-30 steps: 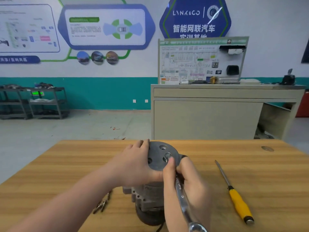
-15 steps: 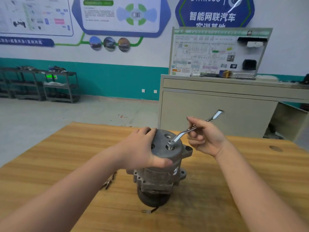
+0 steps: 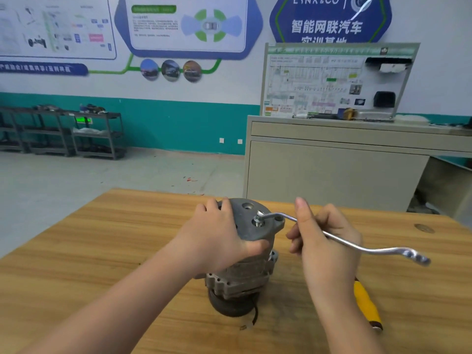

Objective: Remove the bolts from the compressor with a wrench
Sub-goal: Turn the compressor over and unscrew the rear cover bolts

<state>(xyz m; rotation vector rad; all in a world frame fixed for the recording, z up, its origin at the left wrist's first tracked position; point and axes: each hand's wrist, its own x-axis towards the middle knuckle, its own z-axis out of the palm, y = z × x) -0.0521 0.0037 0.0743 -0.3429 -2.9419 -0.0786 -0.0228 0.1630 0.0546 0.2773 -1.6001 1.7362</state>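
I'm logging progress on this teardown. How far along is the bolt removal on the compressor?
Done: an open hole on the end plate suggests one bolt may be out, though no loose bolt shows. In hand: the left hand grips the compressor while the right hand holds the wrench, its ring seated on a bolt that is not yet out. Left: this bolt, plus any hidden ones.

Showing now: one compressor [image 3: 245, 272], one wrench [image 3: 357, 247], one screwdriver [image 3: 366, 304], and two hands working on the table [image 3: 102, 238].
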